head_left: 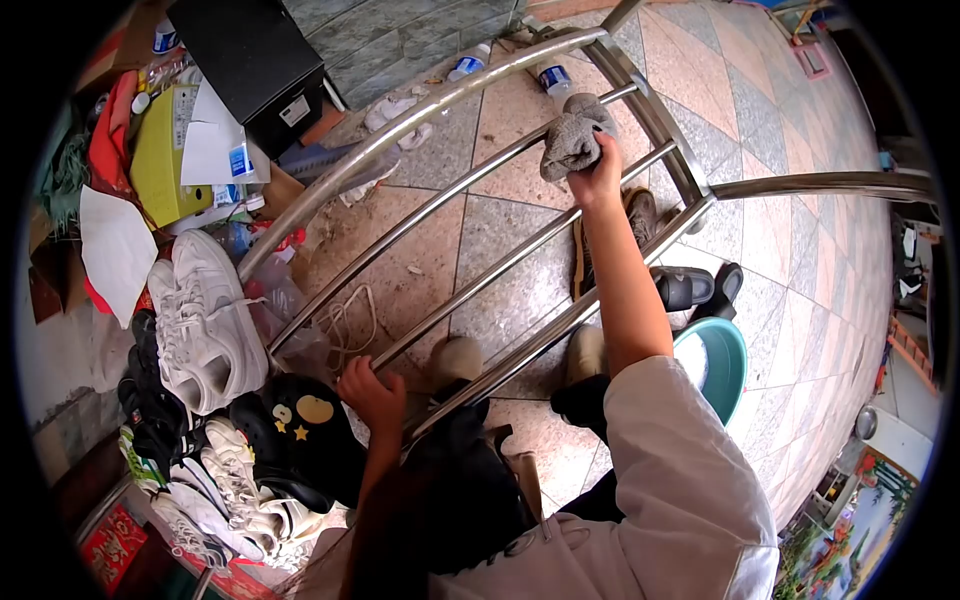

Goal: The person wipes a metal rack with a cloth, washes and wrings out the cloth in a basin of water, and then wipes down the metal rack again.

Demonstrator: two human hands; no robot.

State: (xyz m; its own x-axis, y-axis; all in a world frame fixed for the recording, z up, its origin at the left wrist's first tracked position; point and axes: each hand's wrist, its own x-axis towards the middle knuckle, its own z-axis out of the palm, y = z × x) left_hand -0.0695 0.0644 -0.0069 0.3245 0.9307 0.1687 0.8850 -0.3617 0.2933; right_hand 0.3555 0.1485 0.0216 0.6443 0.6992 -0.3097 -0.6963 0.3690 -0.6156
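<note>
A bunched grey cloth point(574, 143) is gripped in my right hand point(597, 178), pressed against the bars at the far right end of a metal rack point(520, 268). The rack has several shiny tubes and stands tilted across the floor in front of me. My left hand point(374, 394) has its fingers curled over the near left end of the rack. Just left of that hand lies a black slipper point(300, 430) with yellow star and cloud-like shapes. White sneakers point(205, 320) sit beyond it on a pile of shoes.
A teal basin point(725, 370) and dark slippers point(690, 288) stand on the tiles to the right. Brown shoes point(640, 220) are behind the bars. Boxes, including a black one point(250, 70) and a yellow-green one point(165, 160), crowd the upper left. Plastic bottles point(468, 65) lie by the wall.
</note>
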